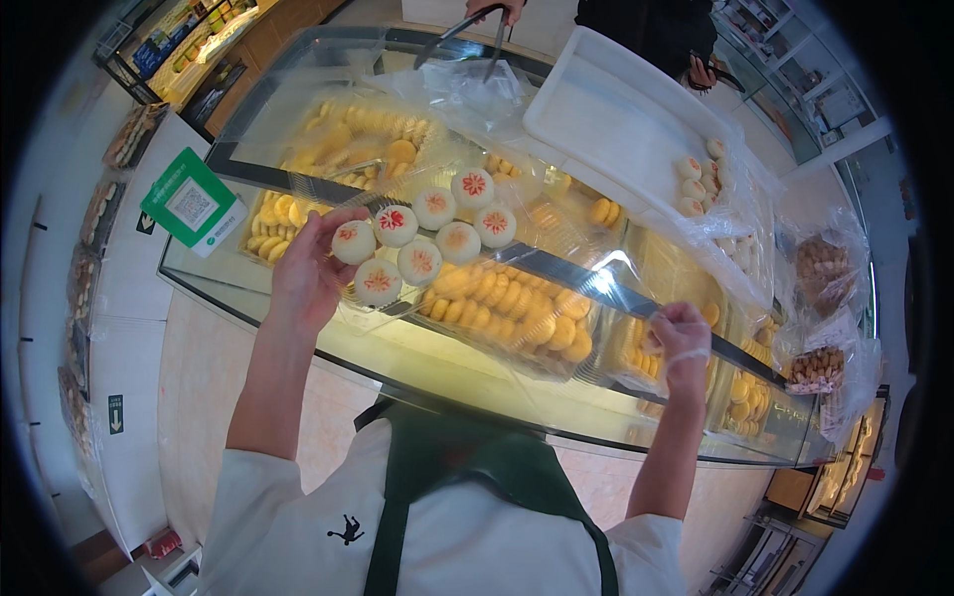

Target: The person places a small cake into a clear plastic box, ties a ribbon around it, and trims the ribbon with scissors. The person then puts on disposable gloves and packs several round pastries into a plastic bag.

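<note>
My left hand (317,261) grips the left side of a clear plastic box (369,316), its fingers close against the nearest pastry. Several round white pastries (396,226) with red or orange stamped marks are grouped in the box, above the glass counter. The box's see-through walls are hard to trace against what lies below. My right hand (682,337) is off to the right over the counter, in what looks like a thin clear glove. Its fingers are curled closed, and I see nothing in them.
Yellow round pastries (514,298) fill trays in the glass counter (373,350). A white tray (604,112) with a few white pastries stands at the far right. Across the counter, a person's hand (496,9) holds tongs (455,36). A green sign (192,201) stands left.
</note>
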A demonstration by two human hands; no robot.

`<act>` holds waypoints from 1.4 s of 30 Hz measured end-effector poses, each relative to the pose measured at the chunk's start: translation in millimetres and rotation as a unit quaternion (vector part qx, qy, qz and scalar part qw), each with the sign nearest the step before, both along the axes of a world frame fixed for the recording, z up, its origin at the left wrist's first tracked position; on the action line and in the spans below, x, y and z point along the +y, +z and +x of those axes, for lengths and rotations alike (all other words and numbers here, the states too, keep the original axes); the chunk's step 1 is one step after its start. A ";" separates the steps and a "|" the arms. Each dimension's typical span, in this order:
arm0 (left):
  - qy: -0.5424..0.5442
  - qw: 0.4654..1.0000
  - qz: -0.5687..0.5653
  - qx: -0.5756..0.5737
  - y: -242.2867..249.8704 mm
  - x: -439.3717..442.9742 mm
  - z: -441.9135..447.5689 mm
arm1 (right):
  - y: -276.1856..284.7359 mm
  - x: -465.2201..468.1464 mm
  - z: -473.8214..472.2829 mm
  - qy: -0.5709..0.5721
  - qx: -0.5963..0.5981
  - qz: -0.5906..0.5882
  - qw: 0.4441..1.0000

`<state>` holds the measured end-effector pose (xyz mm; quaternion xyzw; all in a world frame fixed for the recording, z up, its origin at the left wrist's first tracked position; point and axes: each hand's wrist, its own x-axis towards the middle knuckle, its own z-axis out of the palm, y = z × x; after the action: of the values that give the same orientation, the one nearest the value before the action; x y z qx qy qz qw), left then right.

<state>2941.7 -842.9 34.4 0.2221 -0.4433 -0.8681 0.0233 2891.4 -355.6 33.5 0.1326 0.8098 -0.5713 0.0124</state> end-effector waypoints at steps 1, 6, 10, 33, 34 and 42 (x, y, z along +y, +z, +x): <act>0.012 1.000 0.020 -0.011 -5.5 -1.6 -0.1 | 2.3 20.5 4.5 0.004 -0.002 0.015 1.000; -0.036 0.998 0.053 0.003 -29.0 -0.2 -7.1 | 15.9 101.4 19.5 -0.063 -0.042 0.118 0.990; -0.075 0.996 -0.040 -0.016 -26.7 5.2 -19.2 | 23.2 149.7 23.1 -0.072 -0.058 0.158 0.983; 0.070 0.929 -0.360 0.046 -51.1 -8.0 -11.9 | 137.7 -111.4 -19.0 0.594 0.114 0.301 0.737; 0.062 0.927 -0.367 0.046 -52.6 -9.7 -10.9 | 136.2 -126.4 -18.4 0.585 0.094 0.318 0.740; 0.064 0.922 -0.377 0.058 -52.9 -3.6 -10.4 | 140.6 -163.8 -27.6 0.591 0.010 0.344 0.730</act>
<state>2931.3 -846.5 -18.4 0.1742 -0.7207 -0.6444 0.1870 2863.8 -519.3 174.1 -0.3833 0.8657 -0.1323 0.2933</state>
